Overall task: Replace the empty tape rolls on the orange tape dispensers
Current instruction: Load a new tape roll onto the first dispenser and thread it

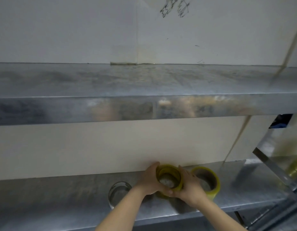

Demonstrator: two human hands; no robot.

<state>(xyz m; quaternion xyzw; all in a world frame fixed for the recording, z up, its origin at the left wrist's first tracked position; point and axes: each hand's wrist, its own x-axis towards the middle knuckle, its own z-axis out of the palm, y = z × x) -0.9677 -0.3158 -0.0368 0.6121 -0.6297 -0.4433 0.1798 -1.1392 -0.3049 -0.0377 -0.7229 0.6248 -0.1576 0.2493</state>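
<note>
1. Two hands meet at the lower middle of the view, over the lower shelf (61, 197) of a metal rack.
2. One yellow tape roll (168, 167) is between them, tilted, so its open core faces the camera.
3. The left hand (148, 180) has its grip closed around the left side of this roll, with the fingers curled behind it and the thumb under its near edge.
4. The right hand (189, 185) has its grip closed on the right side of the same roll, and its fingers wrap the outer wall.
5. One more yellow edge shows just below the held roll; I cannot tell if it is a second roll.
6. One second yellow roll (214, 189) lies flat on the lower shelf, just beside the right hand, on its right.
7. One clear roll (119, 183) lies flat on the same shelf, left of the left forearm and near it.
8. One blurred yellow shape (296, 169), maybe another roll, is at the far right edge, well apart from the hands.
9. Two shelves are seen in all; the upper shelf (78, 80) crosses the whole view above the hands.
10. One white wall (78, 147) stands behind both shelves, and it has black scribbles (174, 7) at the top.
</note>
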